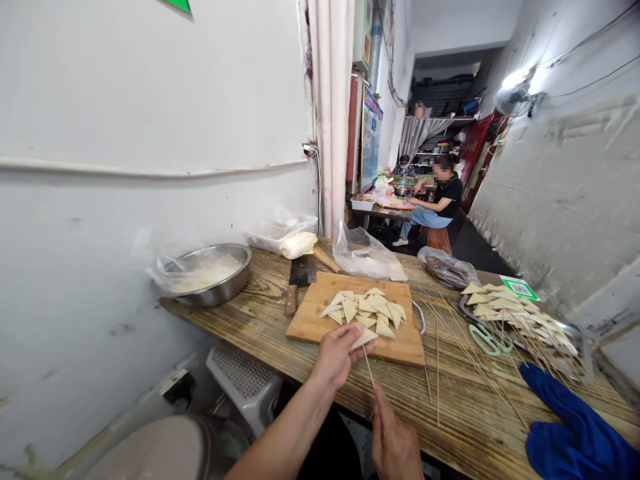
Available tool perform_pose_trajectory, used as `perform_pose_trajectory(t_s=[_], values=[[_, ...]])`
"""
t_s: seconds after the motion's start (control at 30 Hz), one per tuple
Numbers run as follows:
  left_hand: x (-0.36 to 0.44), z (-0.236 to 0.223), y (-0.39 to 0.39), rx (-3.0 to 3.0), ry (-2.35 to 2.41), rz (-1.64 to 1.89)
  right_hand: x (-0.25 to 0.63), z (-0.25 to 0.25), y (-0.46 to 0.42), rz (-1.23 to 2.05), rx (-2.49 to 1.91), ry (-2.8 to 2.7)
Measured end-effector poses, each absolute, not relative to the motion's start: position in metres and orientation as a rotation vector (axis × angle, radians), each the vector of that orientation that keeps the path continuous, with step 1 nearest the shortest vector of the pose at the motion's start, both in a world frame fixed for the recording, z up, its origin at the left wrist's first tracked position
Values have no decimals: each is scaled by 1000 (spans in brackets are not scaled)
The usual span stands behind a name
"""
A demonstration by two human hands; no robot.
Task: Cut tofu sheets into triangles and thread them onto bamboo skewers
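Between the thumb and fingers of my left hand is a pale triangular slice, perhaps tofu. My right hand grips a thin wooden skewer, whose upper end meets the slice's lower edge. How deep the tip sits in the slice cannot be made out. Just beyond my left hand, a pile of similar triangles lies on a wooden cutting board. Loose skewers are spread on the table to the right. A metal tray there holds skewered triangles.
A cleaver lies left of the board. A steel bowl stands at the table's left end. Plastic bags lie behind the board. Green-handled scissors and a blue cloth are at right. Two people sit at a far table.
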State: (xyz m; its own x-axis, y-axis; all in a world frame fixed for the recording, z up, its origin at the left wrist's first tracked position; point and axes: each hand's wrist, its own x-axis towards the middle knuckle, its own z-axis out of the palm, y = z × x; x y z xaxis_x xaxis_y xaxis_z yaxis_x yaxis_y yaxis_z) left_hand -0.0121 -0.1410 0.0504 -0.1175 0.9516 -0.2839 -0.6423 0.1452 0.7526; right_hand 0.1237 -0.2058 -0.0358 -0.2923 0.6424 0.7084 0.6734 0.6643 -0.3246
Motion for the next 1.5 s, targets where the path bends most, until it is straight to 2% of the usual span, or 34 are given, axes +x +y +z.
perform_pose_trajectory(t_s=[0.77, 1.3, 1.4, 1.5], values=[[-5, 46, -148, 412, 926, 1343, 117, -30, -196, -255, -1109, -2025], [18, 26, -152, 547, 959, 1275, 118, -15, -162, -151, -1249, -2019], [2, 24, -139, 803, 1147, 1321, 126, -17, -158, -107, -1254, -1978], [-28, 23, -115, 1267, 1649, 1451, 135, -20, -156, -21, -1271, -1929]])
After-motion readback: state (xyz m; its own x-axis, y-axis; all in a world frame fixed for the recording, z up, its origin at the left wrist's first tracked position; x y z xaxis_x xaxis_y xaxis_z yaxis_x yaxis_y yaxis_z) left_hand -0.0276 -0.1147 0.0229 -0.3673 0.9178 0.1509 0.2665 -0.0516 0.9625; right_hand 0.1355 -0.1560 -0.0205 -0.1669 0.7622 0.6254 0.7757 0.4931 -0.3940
